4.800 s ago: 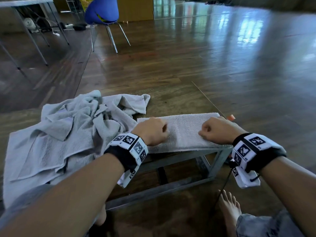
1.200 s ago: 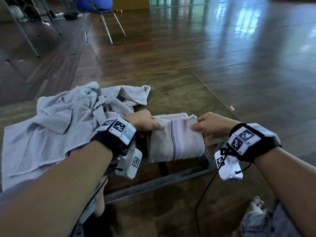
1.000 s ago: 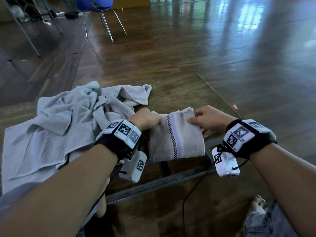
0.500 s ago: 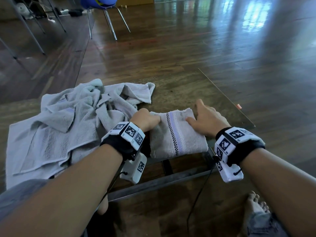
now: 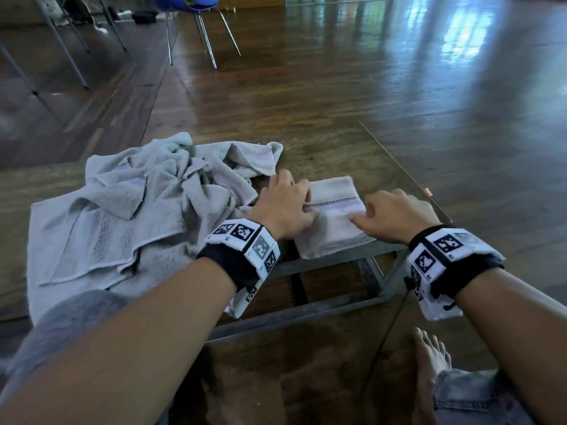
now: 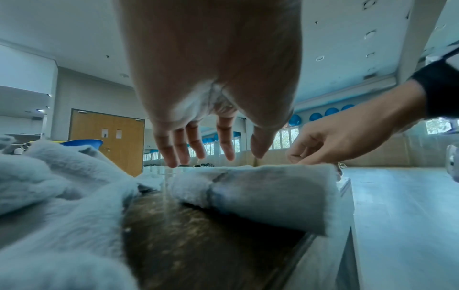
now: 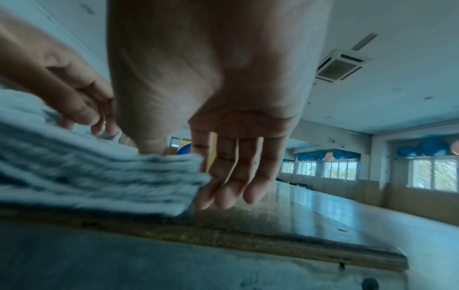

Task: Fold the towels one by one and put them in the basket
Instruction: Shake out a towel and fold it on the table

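A small folded grey towel [image 5: 333, 231] with a checked stripe lies at the near edge of the low wooden table [image 5: 337, 157]. My left hand [image 5: 285, 204] rests on its left part, fingers straight and spread, tips touching the top [image 6: 211, 157]. My right hand [image 5: 395, 216] is at its right edge: the thumb presses the top and the fingers hang straight down beside the layered stack [image 7: 87, 176]. A heap of unfolded grey towels [image 5: 132, 210] covers the table's left half. No basket is in view.
The table stands on a grey metal frame [image 5: 306, 311] on a glossy wood floor. A blue chair [image 5: 187, 1] and table legs stand far back left. My bare foot [image 5: 429, 363] and a black cable lie under the near right corner.
The long towel was lifted by both ends, folded shorter and laid back down. Since half a second ago its stripe has turned to run across, and both hands have moved onto it.
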The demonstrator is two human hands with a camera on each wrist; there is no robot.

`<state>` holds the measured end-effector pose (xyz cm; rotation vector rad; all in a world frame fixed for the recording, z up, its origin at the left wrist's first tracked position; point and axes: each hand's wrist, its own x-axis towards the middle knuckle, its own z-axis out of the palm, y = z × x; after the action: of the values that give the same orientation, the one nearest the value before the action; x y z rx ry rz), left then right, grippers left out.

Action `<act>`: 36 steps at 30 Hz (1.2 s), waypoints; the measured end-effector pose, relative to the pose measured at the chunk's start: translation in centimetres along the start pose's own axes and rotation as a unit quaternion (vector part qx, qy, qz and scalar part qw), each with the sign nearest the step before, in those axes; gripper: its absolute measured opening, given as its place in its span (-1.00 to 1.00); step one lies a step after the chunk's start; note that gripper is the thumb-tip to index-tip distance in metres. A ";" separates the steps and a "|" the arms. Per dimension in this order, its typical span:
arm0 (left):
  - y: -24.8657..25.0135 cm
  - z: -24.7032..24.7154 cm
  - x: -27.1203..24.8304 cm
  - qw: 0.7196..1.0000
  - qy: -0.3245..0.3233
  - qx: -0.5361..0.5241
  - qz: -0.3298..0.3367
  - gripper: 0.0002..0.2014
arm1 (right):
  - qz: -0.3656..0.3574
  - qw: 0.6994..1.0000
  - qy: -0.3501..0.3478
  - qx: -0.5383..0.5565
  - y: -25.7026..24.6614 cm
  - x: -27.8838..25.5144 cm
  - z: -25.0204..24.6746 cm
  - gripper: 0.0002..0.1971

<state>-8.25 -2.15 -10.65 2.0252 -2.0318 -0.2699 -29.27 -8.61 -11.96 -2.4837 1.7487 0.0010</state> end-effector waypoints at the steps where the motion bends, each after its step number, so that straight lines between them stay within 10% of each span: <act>1: 0.4 0.2 -0.1 1.000 -0.016 0.014 0.002 -0.67 | 0.001 1.000 -0.017 0.010 0.4 -0.2 -0.4 -0.52; 9: 2.0 1.9 0.2 1.000 0.003 0.017 0.012 -0.60 | -0.016 0.983 0.168 0.076 1.4 -1.1 -1.2 -0.80; 15: 2.3 5.1 -0.3 0.993 -0.109 0.034 0.013 -0.38 | -0.189 0.968 0.022 0.165 -0.9 -1.1 1.6 -0.53; 36: 0.7 4.6 1.4 0.979 -0.188 -0.032 -0.067 -0.39 | 0.015 0.987 -0.103 0.123 -1.9 -1.2 3.8 -0.26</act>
<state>-10.33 -3.81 -14.68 2.2072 -2.0581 -0.7895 -27.67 -6.50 -15.49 -2.1979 1.5959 0.0412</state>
